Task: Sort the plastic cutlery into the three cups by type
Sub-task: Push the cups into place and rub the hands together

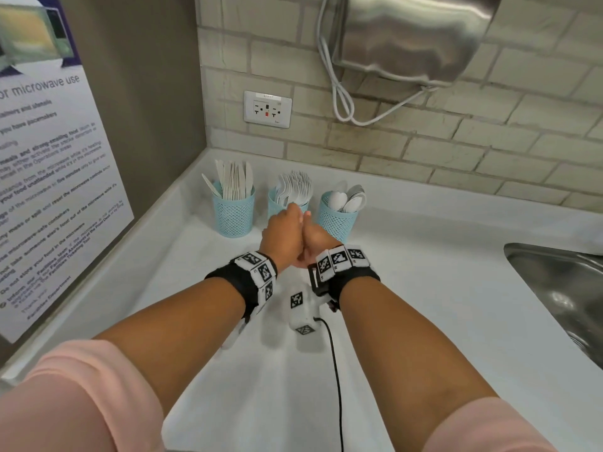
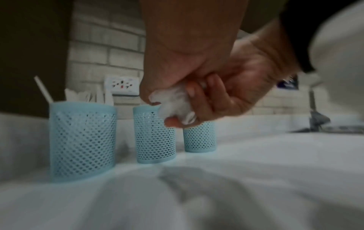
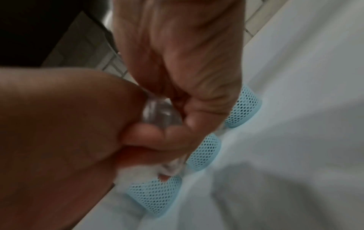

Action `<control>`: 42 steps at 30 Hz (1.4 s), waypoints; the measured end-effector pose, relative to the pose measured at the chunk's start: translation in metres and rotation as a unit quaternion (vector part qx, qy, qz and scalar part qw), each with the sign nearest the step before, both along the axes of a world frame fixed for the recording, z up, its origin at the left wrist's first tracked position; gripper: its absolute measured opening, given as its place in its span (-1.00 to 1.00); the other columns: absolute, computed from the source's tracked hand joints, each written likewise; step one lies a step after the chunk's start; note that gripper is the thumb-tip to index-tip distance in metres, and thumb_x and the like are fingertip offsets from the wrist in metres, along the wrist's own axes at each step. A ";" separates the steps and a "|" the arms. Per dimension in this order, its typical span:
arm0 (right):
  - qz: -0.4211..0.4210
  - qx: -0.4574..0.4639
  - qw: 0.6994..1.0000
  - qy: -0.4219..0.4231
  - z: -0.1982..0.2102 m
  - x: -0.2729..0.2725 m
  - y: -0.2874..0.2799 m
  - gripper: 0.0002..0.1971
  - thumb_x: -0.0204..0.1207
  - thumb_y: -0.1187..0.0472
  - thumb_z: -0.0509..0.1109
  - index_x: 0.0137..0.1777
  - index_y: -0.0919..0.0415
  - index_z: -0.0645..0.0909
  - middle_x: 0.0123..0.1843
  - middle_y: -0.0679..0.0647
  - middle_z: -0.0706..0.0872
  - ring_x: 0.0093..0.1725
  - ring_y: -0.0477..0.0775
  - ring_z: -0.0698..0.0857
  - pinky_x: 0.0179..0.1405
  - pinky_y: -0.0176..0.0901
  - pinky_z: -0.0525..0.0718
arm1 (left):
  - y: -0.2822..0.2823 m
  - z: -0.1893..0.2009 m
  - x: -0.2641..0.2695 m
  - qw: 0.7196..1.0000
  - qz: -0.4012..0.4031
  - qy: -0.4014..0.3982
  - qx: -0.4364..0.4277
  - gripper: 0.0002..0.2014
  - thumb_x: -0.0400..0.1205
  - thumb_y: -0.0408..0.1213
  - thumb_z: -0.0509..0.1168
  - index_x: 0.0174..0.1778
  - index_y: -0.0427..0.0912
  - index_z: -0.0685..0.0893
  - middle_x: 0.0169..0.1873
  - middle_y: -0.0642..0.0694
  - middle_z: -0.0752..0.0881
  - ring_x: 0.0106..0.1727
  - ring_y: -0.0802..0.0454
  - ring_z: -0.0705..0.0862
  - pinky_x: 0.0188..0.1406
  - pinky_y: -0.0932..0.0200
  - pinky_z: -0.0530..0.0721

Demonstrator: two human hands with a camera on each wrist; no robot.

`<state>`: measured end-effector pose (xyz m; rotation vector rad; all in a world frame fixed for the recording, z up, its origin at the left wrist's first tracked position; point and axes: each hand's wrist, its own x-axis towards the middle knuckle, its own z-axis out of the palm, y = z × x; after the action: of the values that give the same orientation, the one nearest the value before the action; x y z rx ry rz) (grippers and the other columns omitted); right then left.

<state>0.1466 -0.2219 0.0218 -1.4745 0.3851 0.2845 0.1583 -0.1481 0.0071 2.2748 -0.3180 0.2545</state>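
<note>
Three light-blue mesh cups stand in a row at the back of the white counter [image 1: 424, 288]. The left cup [image 1: 234, 213] holds knives [image 1: 233, 181], the middle cup [image 1: 275, 205] forks [image 1: 295, 185], the right cup [image 1: 336, 220] spoons [image 1: 347, 199]. My left hand [image 1: 285, 228] and right hand [image 1: 315, 238] are pressed together just in front of the middle cup. Both curl round a small bunch of white plastic cutlery [image 2: 173, 107], also seen in the right wrist view [image 3: 159, 112]. It is too blurred to tell its type.
A steel sink [image 1: 561, 288] is set into the counter at the right, with its faucet [image 2: 315, 115]. A wall with a poster [image 1: 49, 190] closes the left side. On the tiled back wall are an outlet [image 1: 267, 109] and a steel dispenser [image 1: 414, 37].
</note>
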 end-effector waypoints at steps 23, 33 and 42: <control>-0.051 -0.349 0.906 -0.234 0.016 0.007 0.016 -0.44 0.75 0.06 -0.09 -0.07 0.45 0.63 -0.17 0.36 0.70 -0.25 0.17 0.61 -0.17 -0.03 0.49 | 0.009 0.009 0.012 0.984 0.007 0.129 -0.126 -0.40 0.78 -0.02 -0.16 -0.36 -0.32 0.55 -0.48 -0.17 0.54 -0.42 -0.04 0.48 -0.40 0.14 0.38; 0.050 -0.024 0.995 -0.088 0.005 0.022 0.005 -0.67 0.68 -0.06 0.06 -0.10 0.15 0.51 -0.14 0.20 0.57 -0.09 0.17 0.65 -0.04 0.11 0.64 | -0.002 0.015 0.004 0.993 0.057 0.008 -0.104 -0.49 0.73 0.02 0.02 0.03 -0.40 0.64 -0.03 -0.17 0.58 0.16 -0.07 0.55 0.25 -0.02 0.48; -0.018 -0.183 0.968 -0.174 0.002 0.016 0.015 -0.57 0.73 -0.03 -0.05 -0.35 0.03 0.41 -0.36 0.01 0.51 -0.37 -0.05 0.49 -0.34 -0.11 0.47 | 0.017 0.014 0.004 0.999 0.039 -0.010 -0.014 -0.43 0.78 -0.04 -0.12 -0.29 -0.31 0.64 -0.45 -0.09 0.59 -0.41 0.01 0.52 -0.36 0.15 0.32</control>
<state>0.1623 -0.2072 0.0239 -1.8382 0.1835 -0.0830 0.1622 -0.1312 0.0211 2.2616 -0.2351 0.3193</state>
